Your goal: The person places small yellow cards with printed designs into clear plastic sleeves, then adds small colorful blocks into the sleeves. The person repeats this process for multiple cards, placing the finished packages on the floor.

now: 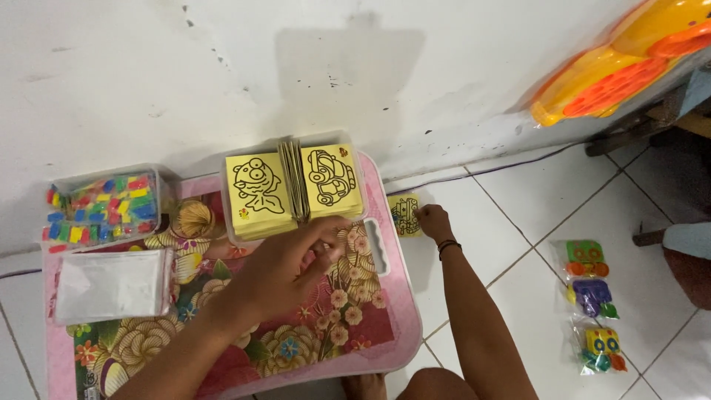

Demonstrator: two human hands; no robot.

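Observation:
My left hand (290, 265) reaches over a pink floral tray table (385, 326), fingers curled at the front rim of a clear box (231, 222) that holds yellow drawing cards (255, 189) with black outline pictures. Whether it pinches anything I cannot tell. My right hand (434, 221) stretches to the floor right of the table and grips a small yellow card (404, 215) with a vehicle outline.
A clear tub of colourful small pieces (102, 207) and a lidded box with white contents (111, 285) sit on the table's left. Three packaged toy vehicles (592, 304) lie on the white tiles at right. An orange-yellow plastic toy (618, 63) leans by the wall.

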